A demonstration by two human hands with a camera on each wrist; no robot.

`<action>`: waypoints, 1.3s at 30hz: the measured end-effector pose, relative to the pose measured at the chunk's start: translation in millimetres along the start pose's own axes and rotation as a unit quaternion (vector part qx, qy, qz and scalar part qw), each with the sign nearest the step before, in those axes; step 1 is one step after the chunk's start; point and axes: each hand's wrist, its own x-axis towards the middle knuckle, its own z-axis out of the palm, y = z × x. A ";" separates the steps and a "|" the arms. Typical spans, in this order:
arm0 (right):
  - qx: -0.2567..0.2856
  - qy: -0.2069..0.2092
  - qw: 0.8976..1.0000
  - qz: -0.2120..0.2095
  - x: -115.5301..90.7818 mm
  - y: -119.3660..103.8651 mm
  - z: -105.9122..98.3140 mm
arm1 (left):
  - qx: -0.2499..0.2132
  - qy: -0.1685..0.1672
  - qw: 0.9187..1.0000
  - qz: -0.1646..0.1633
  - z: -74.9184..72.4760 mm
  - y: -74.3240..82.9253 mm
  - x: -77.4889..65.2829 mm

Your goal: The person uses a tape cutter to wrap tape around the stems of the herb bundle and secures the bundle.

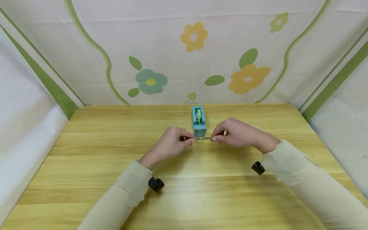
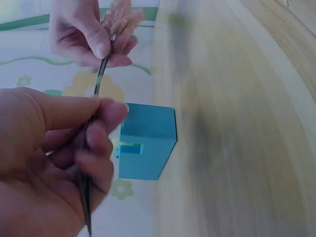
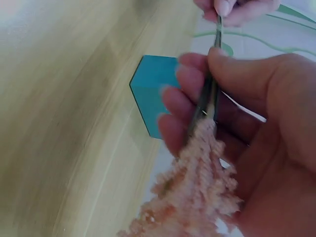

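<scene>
Between the two hands, on my head feed, a thin stem [image 1: 203, 138] bridges the gap, pinched at one end of that bare stretch by the left hand [image 1: 173, 140] and at the other by the right hand [image 1: 240, 132]. Its pink flower head [image 3: 185, 197] trails from the right hand's grip back towards that wrist, and a slim dark tail runs through the left palm. Just beyond both hands sits a teal tape dispenser [image 1: 199, 128] on the table [image 1: 195, 198], its narrow front nearest the fingers, with a pale roll [image 1: 199, 115] inside. What worries me most is twist: if one hand rolls the stem and the other does not follow, it could turn or bend between the two pinches. More than one strand seems to lie in the right hand, so I suspect a loose pinch there would let them slide apart. Squeezing that hand tighter may crush the soft pink tufts beside the palm. With the dispenser so close, a small forward drift of either hand could bump it out of line, and I would expect knuckles to catch its front. A glossy lighter patch shows mid-stem; whether that is tape I cannot tell.
</scene>
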 end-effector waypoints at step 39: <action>-0.009 -0.005 1.000 0.010 5.6 2.5 2.8 | 0.024 0.031 0.999 0.027 2.9 3.4 16.3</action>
